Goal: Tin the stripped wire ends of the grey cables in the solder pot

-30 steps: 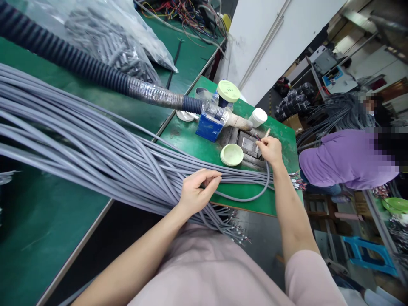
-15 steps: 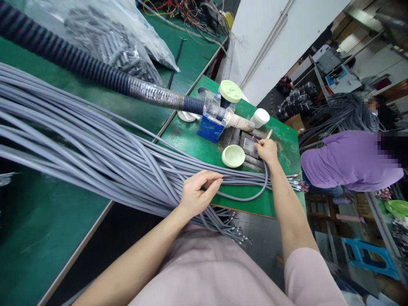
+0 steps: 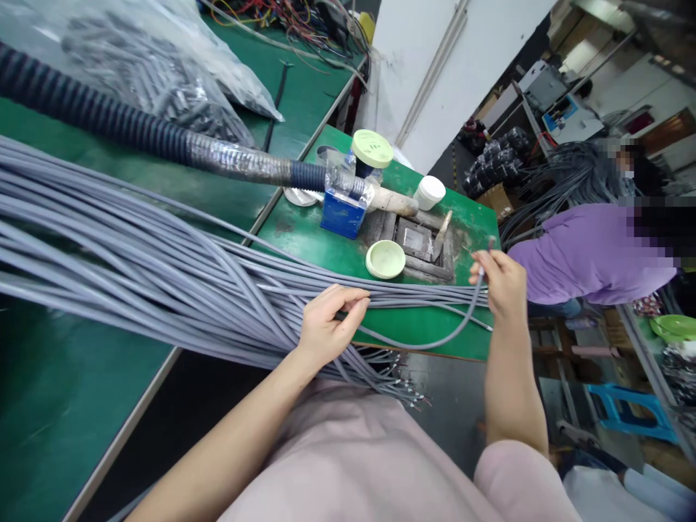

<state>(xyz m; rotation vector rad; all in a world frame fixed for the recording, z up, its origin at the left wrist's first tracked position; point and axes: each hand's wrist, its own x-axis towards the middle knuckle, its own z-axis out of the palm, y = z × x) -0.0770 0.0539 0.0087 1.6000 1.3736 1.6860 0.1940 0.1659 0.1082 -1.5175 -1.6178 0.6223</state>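
Observation:
My right hand (image 3: 501, 281) pinches a grey cable (image 3: 457, 335) close to its stripped end, which points up past the fingertips at the table's right edge. The cable bends down and back left in a loop. Resting at the front of the long bundle of grey cables (image 3: 179, 268), my left hand (image 3: 333, 322) has thumb and fingertips together; what lies between them is too small to make out. Behind the bundle are a pale green bowl (image 3: 386, 259) and a metal pot (image 3: 417, 241) set in a dark frame, with a scraper (image 3: 443, 235) leaning there.
A ribbed hose (image 3: 233, 156) ends above the pot beside a blue box (image 3: 342, 214). A green-lidded jar (image 3: 373, 148) and a white jar (image 3: 429, 193) stand behind. At the right, a person in purple (image 3: 592, 254) bends near a blue stool (image 3: 631, 412).
My right hand has moved right, away from the pot, carrying the cable end with it. My left hand keeps its closed pose at the bundle. The whole view has shifted slightly.

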